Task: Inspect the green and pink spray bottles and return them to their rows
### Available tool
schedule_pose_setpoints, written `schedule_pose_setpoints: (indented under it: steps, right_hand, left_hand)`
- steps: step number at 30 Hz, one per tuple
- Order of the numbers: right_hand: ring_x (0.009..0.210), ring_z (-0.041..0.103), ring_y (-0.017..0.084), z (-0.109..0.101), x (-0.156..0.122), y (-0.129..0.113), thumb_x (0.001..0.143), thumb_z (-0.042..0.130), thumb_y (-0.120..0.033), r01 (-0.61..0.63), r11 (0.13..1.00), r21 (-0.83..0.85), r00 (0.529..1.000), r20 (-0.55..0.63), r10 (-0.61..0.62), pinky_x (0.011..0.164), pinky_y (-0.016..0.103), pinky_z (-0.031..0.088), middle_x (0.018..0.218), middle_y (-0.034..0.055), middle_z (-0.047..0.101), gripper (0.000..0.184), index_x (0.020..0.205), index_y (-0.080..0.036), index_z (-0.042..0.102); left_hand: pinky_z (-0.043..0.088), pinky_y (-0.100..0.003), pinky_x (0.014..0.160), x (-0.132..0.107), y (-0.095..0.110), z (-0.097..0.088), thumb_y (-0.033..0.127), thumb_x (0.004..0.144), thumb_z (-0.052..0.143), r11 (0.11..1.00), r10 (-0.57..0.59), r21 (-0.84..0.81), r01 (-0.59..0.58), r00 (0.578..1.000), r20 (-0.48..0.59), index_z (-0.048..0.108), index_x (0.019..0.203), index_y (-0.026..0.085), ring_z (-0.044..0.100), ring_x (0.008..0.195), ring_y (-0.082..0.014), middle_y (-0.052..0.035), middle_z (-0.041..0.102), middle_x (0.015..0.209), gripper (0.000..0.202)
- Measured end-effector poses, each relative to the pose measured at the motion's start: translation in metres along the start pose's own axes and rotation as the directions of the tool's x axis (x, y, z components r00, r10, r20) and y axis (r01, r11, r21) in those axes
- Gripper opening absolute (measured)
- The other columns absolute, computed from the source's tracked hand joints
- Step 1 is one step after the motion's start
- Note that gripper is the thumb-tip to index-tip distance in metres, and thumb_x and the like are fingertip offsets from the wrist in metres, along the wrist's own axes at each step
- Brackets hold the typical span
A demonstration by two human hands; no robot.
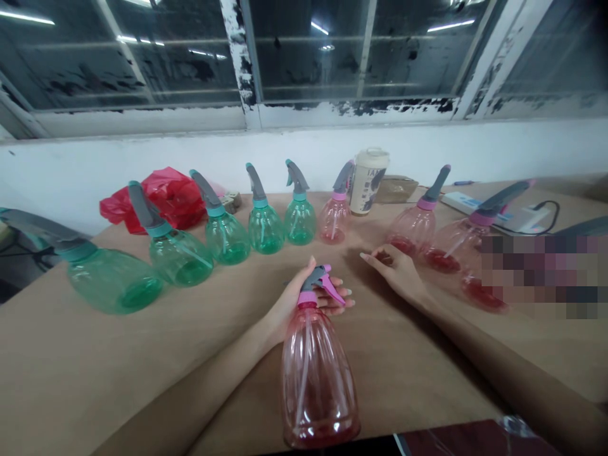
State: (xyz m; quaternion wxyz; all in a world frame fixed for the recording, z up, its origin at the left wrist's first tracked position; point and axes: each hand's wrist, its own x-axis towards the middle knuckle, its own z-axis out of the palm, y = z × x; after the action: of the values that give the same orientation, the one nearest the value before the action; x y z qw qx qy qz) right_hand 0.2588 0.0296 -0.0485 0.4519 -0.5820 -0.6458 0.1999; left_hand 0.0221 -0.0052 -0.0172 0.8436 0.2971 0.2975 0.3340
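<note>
A clear pink spray bottle (319, 380) leans toward me at the table's near edge, its base nearest me. My left hand (292, 297) is closed around its grey and pink spray head, thumb on one side and fingers behind the pink trigger. My right hand (399, 272) rests just above the tabletop to the right, fingers loosely curled, thumb apart, nothing visible in them. Close beyond it stand a pink spray bottle (412, 225) and another pink bottle (451, 240), each with a little red-looking liquid low inside.
Several green spray bottles (266, 228) curve along the left, and a pink one (334, 218) stands beside a white cup (368, 183) at the back. Behind are a red plastic bag (171, 196) and a white power strip (503, 212). A blurred patch covers the far right.
</note>
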Motion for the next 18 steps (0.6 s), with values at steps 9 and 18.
schedule_pose_setpoints:
  steps: [9, 18]
  right_hand:
    - [0.069, 0.059, 0.019, 0.0, 0.0, 0.0, 0.078, 0.058, -0.055, -0.014, 1.0, 0.005, 1.0, 0.015, 0.014, 0.069, 0.032, 0.043, 0.075, 0.0026, 0.062, 0.035, 0.073, -0.02, 0.058]
    - [0.069, 0.058, 0.018, 0.0, -0.001, -0.002, 0.079, 0.058, -0.052, 0.007, 1.0, 0.001, 1.0, 0.005, -0.007, 0.069, 0.032, 0.043, 0.074, 0.002, 0.061, 0.032, 0.073, -0.02, 0.057]
  left_hand:
    - [0.051, -0.031, 0.064, -0.011, -0.006, 0.016, 0.064, 0.085, 0.046, 0.984, 0.076, 0.159, -0.085, 0.995, 0.058, 0.061, 0.066, 0.011, 0.061, 0.049, -0.0156, -0.005, 0.06, 0.055, 0.057]
    - [0.052, -0.038, 0.079, 0.001, 0.0, 0.002, 0.067, 0.086, 0.037, 0.999, -0.025, -0.048, 0.022, 0.998, -0.049, 0.065, 0.089, 0.006, 0.07, 0.083, -0.0292, -0.0187, 0.071, 0.083, 0.067]
